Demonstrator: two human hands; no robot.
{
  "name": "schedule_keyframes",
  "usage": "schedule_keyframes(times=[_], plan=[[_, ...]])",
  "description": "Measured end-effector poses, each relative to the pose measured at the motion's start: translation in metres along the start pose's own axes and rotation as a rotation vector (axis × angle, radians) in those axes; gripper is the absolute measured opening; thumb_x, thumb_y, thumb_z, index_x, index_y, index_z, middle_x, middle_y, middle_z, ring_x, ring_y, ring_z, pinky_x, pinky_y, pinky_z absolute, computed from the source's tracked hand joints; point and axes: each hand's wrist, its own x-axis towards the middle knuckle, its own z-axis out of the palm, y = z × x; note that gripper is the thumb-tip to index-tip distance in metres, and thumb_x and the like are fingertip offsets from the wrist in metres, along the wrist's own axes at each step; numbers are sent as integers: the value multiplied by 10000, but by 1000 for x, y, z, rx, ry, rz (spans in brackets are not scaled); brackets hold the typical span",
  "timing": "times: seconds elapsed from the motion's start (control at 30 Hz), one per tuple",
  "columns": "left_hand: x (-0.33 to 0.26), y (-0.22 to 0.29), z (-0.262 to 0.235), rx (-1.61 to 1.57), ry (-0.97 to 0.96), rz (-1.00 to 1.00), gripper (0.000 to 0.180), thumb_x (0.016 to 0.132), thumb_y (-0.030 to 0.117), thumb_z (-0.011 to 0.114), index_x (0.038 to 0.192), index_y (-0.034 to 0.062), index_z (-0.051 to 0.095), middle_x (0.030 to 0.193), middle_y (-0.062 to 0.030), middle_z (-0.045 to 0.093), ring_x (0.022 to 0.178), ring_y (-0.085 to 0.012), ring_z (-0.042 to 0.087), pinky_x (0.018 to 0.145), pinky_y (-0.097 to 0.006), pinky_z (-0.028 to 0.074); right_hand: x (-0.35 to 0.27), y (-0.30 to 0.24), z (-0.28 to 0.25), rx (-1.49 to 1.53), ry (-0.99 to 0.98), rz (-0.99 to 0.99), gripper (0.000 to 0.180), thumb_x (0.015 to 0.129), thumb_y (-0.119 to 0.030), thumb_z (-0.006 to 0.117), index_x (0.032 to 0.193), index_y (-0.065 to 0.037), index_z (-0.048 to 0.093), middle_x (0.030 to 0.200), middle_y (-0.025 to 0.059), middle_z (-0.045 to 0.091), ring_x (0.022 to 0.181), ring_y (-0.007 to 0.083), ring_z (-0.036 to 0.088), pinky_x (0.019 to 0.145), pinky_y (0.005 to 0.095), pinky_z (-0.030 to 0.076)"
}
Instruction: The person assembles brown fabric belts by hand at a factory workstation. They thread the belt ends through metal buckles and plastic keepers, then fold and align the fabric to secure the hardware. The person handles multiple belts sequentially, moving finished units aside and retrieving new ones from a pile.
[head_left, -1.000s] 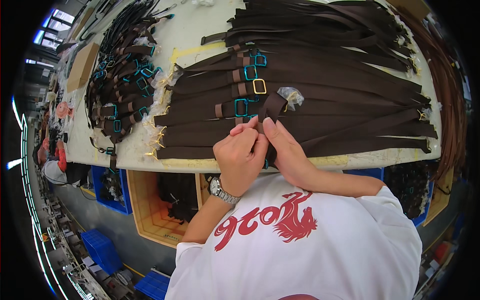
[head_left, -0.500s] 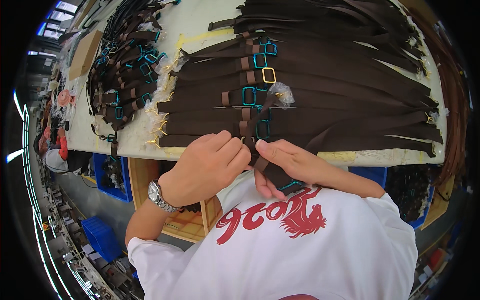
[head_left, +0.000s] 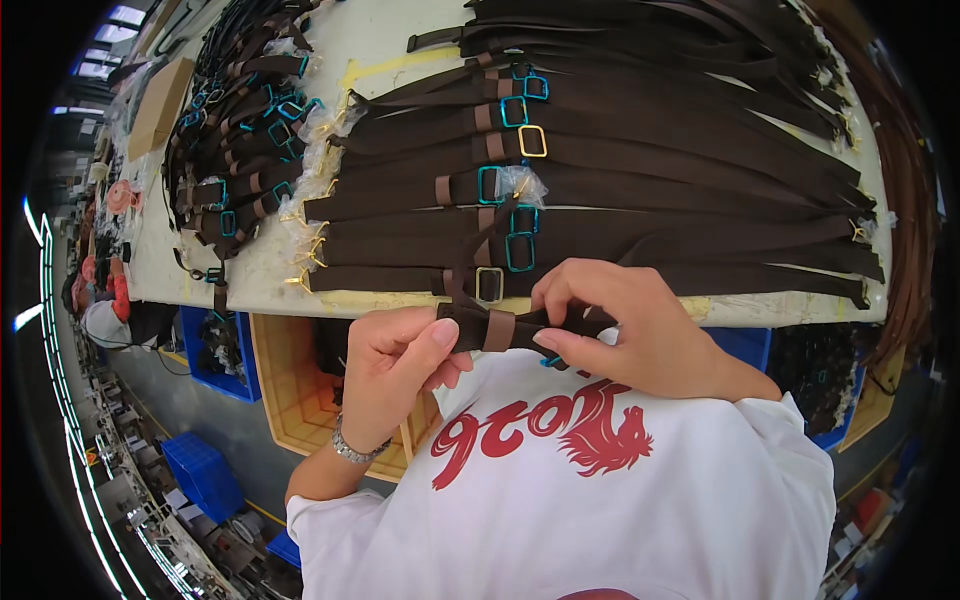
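Note:
A dark brown webbing strap (head_left: 470,328) is stretched between my hands just in front of the table edge. My left hand (head_left: 395,355) pinches it between thumb and fingers. At its other side, my right hand (head_left: 645,335) closes on the strap with thumb and fingertips. A lighter brown keeper loop (head_left: 499,330) wraps the strap between the hands. Below my right thumb shows the edge of a blue-green buckle (head_left: 549,361), mostly hidden. One narrow length of strap runs up from my left hand onto the table, toward a clear plastic wrap (head_left: 522,185).
Brown straps (head_left: 650,190) with blue-green and gold buckles lie in rows across the white table (head_left: 385,95). More buckled straps (head_left: 240,130) are heaped at left. Beneath stand a wooden bin (head_left: 285,385) and blue crates (head_left: 200,475). A person (head_left: 110,310) is at far left.
My hands have moved apart and pulled the strap between them. The left came down off the table edge, the right turned over. The plastic wrap shifted left; a buckle on the table became visible.

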Motion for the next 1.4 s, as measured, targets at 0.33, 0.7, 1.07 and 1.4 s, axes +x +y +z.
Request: schedule_keyframes(times=[0.33,0.7,1.07,1.4], plan=[[29,35,-7,750,104,861,348,1031,349,710,929,19,749,993,-130,752,940,-319,710,887,-441,558,-4,5,8,-35,-76,-271,167,939,-71,788,1066,-34,686,1170,110,736,1024,308,697,883,408,531],[29,12,-1,308,-297,739,560,841,392,882,607,71,487,576,-38,345,476,-243,399,479,-373,259,-14,1,-3,215,-194,-346,88,987,0,685,984,-26,602,1253,113,601,960,291,627,877,410,510],[16,-10,-28,592,-150,410,411,856,233,888,682,17,585,624,-67,483,558,-269,460,541,-379,348,-19,14,-10,431,-319,-271,157,992,-39,694,924,-38,552,1303,132,551,1001,250,589,891,382,517],[32,-11,-5,137,-529,173,264,877,144,886,1056,-15,774,922,-89,776,831,-227,723,786,-337,551,-1,16,-10,335,-292,-89,472,969,-467,827,1148,-56,679,1038,79,681,883,227,689,789,366,540]])
